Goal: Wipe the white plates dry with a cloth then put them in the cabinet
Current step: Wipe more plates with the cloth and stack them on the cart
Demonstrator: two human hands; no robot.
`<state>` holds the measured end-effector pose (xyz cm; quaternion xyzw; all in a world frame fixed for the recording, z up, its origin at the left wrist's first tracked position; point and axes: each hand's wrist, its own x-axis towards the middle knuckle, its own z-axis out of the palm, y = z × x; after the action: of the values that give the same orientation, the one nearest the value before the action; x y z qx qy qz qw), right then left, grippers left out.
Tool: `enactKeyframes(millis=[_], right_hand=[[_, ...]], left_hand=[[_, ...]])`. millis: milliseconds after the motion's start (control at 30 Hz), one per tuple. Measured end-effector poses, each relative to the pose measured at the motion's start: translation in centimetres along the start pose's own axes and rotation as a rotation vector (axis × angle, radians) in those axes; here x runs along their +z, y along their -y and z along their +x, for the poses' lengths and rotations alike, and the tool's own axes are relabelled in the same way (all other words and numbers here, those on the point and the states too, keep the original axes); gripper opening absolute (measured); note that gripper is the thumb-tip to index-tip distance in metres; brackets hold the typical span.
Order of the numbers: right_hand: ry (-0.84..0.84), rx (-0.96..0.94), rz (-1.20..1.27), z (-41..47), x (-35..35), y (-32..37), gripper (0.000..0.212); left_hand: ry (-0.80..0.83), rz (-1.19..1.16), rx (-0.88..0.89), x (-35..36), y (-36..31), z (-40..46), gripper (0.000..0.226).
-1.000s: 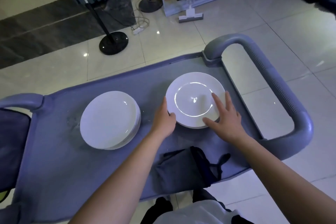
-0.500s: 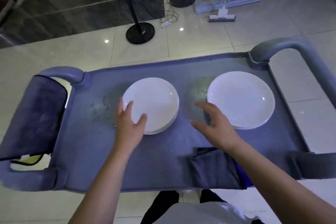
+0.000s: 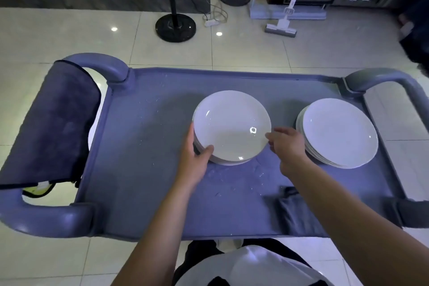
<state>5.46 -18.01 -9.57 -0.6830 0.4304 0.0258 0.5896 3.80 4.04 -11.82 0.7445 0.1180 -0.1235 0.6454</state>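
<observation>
Left grip (image 3: 193, 160) clasping round glossy plate stack (image 3: 232, 127), right grip (image 3: 286, 144) loosely spread

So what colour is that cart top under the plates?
Blue-grey, speckled with droplets; the cart top shows in the head view.

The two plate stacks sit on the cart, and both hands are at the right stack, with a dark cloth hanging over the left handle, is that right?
Not quite. In the head view both hands are at the left stack, not the right stack: the left hand grips its near-left edge and the right hand reaches its right edge. Both stacks do sit on the cart, and the dark cloth hangs over the left handle.
</observation>
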Motion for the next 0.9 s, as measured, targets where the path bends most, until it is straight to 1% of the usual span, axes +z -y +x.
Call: enactKeyframes(millis=[67,133,233,333,467,600,733,800,900], right_hand=[[0.015,0.035,0.041,-0.4,0.2,0.5,0.018],[0.086,0.032,0.09,-1.2,0.4,1.5,0.017],[0.216,-0.039,0.146,-3.2,1.1,3.8,0.027],[0.235,-0.197,0.105,-5.7,2.6,6.3,0.04],[0.261,-0.372,-0.008,-9.2,5.3,9.1,0.056],[0.289,-0.481,-0.032,-12.4,6.4,10.3,0.054],[0.31,-0.557,-0.041,-14.2,6.4,10.6,0.052],[0.317,-0.582,-0.045,-14.5,6.1,10.5,0.052],[0.313,-0.582,-0.02,-14.1,4.5,9.8,0.054]], left_hand=[[0.002,-0.119,-0.017,-0.4,0.3,0.4,0.073],[0.015,-0.234,-0.026,-1.0,0.3,1.0,0.07],[0.035,-0.376,-0.032,-1.9,-0.4,1.5,0.065],[0.016,-0.485,-0.082,-2.6,-1.3,1.4,0.062],[0.011,-0.583,-0.165,-3.2,-2.6,0.1,0.057],[0.02,-0.63,-0.247,-3.6,-2.6,-0.6,0.05],[0.04,-0.683,-0.32,-4.0,-2.5,-1.1,0.035],[0.076,-0.698,-0.315,-4.1,-2.6,-1.4,0.033],[0.037,-0.783,-0.362,-4.5,-2.1,-1.6,0.029]])
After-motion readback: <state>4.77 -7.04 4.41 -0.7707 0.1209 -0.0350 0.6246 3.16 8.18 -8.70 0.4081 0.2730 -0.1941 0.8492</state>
